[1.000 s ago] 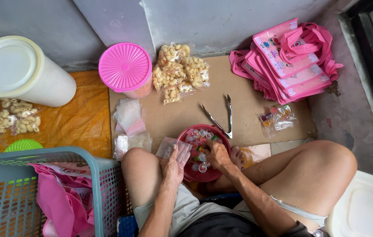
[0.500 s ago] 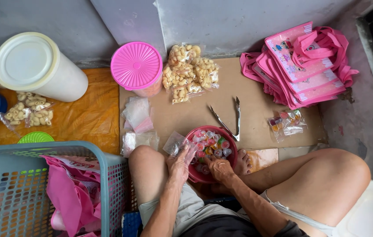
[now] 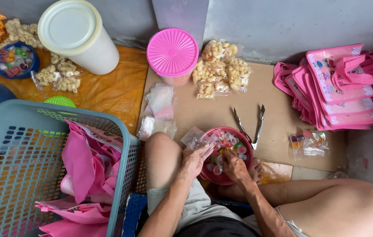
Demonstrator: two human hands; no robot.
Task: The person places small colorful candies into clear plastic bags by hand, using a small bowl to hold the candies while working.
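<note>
Left hand (image 3: 194, 160) gripping small clear plastic bag (image 3: 194, 137); right hand (image 3: 234, 166) closed over colourful jelly cups in round red plastic bowl (image 3: 244, 145).

Left hand (image 3: 194, 160) holds a clear bag (image 3: 195, 137); right hand (image 3: 234, 167) in red bowl (image 3: 244, 145).

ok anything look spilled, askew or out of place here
Nothing looks spilled. The metal tongs lie splayed open on the brown cardboard sheet behind the red round bowl of small colourful sweets, and one filled clear plastic bag lies apart from everything else.
</note>
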